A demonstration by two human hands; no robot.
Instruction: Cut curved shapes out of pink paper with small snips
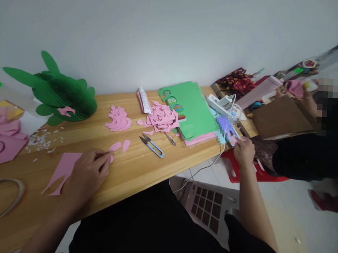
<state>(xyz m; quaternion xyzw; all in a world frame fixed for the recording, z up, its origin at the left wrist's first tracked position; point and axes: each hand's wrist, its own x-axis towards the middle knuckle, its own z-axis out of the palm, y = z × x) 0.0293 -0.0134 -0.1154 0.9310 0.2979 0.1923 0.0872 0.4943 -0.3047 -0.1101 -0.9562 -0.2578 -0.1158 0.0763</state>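
My left hand (91, 171) rests on the wooden table, fingers pressed together on a small pink paper petal (111, 159). Two more petals, one of them a loose pink oval (126, 145), lie just beyond the fingertips. Under and beside that hand is a cut pink paper sheet (66, 168). At the table's right end, my right hand (244, 151) is closed at the near edge of a phone (228, 132) with a lit screen; its fingers are partly hidden. Blue-handled thread snips (153, 146) lie between the hands, near a heap of pink paper pieces (162, 118).
A green honeycomb paper plant (65, 94) stands at back left. Green paper sheets (199, 113), a glue tube (144, 100) and a white power strip (219, 104) lie along the back. A tape roll (19, 194) is at front left. Another person's arm (310, 103) works at right.
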